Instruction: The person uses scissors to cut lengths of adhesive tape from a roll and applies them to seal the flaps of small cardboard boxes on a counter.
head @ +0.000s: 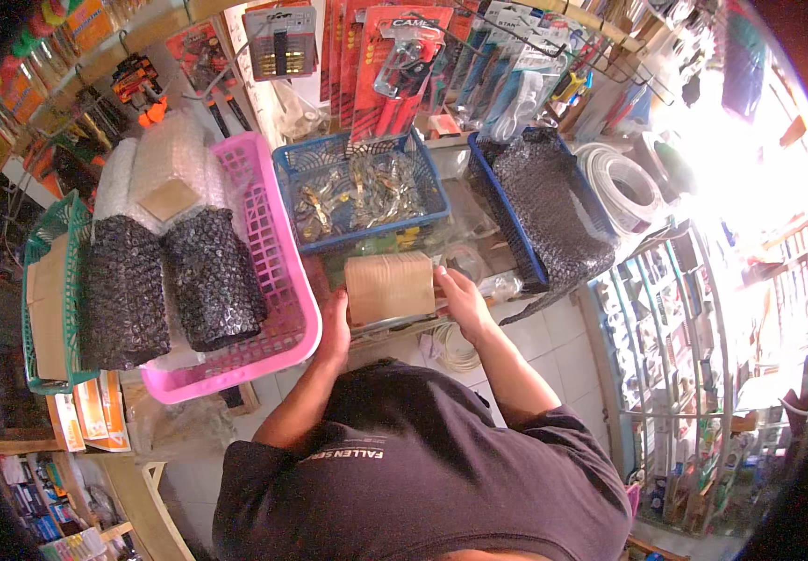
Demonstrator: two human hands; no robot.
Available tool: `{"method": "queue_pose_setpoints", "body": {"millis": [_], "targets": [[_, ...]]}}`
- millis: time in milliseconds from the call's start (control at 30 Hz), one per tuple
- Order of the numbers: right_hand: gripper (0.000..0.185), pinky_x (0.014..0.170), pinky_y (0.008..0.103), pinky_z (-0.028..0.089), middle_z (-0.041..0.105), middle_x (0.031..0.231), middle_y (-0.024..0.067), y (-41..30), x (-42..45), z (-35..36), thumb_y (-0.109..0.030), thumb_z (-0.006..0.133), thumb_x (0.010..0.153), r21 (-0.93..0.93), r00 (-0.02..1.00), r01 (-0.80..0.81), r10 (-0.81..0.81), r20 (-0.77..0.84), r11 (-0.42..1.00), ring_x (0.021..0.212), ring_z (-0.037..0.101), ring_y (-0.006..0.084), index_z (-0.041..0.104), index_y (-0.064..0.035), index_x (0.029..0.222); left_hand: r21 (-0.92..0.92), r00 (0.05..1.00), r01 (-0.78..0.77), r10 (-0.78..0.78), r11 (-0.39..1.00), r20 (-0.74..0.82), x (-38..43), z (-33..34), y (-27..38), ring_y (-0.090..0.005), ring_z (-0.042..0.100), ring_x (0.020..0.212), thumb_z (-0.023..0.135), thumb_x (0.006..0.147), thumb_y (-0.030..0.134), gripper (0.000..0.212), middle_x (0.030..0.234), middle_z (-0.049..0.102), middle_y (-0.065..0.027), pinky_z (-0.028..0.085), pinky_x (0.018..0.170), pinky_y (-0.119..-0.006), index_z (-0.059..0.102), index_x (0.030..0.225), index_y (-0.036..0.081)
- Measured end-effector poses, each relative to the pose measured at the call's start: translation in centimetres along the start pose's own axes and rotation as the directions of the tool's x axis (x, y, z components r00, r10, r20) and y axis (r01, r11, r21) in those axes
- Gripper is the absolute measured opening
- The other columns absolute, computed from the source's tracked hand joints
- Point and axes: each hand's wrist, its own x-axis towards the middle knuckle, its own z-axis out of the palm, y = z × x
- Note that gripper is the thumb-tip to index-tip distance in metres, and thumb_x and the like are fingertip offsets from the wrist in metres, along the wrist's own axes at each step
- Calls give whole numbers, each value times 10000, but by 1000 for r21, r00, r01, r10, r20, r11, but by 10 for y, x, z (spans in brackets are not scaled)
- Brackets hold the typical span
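Observation:
A brown block of cardboard (390, 289), with fine parallel ridges on its upper face, is held between my hands over the front edge of the glass counter (456, 210). My left hand (334, 328) presses against its left side, the fingers partly hidden. At the right end, my right hand (463, 301) grips it with the thumb on the near top edge. Just beyond the block is a blue plastic basket (376, 231) with small shiny metal parts (383, 189) inside, some apparently in clear packets.
Left stands a pink basket (309, 329) with clear bubble wrap (120, 182) and black bubble-wrap rolls (214, 280), beside a green basket (81, 379). Another blue basket (516, 235) holds black bubble wrap (544, 189). Coiled white cable (621, 182) lies right. Packaged tools (404, 77) hang overhead.

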Motion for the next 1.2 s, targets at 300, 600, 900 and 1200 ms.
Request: {"method": "queue_pose_setpoints", "body": {"millis": [300,600,900,1200], "targets": [[352,816,320,433,610,1049,54,-7,-11,-3,-363,474,953,275,991,133,-122,-55,952,982,570,162,571,-54,1091,-43,950,-258,262,965,169,8,-6,4,-239,438,1185,572,873,199,477,1231,434,-122,363,992,-372,366,1253,-1],[290,890,312,393,577,1115,47,7,1,-3,-312,474,949,477,969,230,-245,-31,848,1077,529,162,505,-80,1121,-66,765,-566,554,822,328,8,-9,23,-306,327,1310,649,725,14,810,1343,336,-177,280,1076,-419,170,1378,-7],[321,952,323,368,536,1171,78,27,11,4,-239,496,931,486,957,261,-288,-21,834,1118,498,189,455,-56,1191,285,720,-693,620,662,312,10,-14,24,-305,375,1272,647,658,1,808,1342,368,-192,275,1087,-385,259,1366,-20],[451,979,349,375,487,1263,104,32,-1,5,-136,573,883,182,894,414,-435,102,892,1216,437,207,404,-22,1285,517,719,-676,622,525,308,5,-15,15,-342,386,1266,664,686,16,716,1331,409,-206,310,1059,-420,340,1324,6]]}}
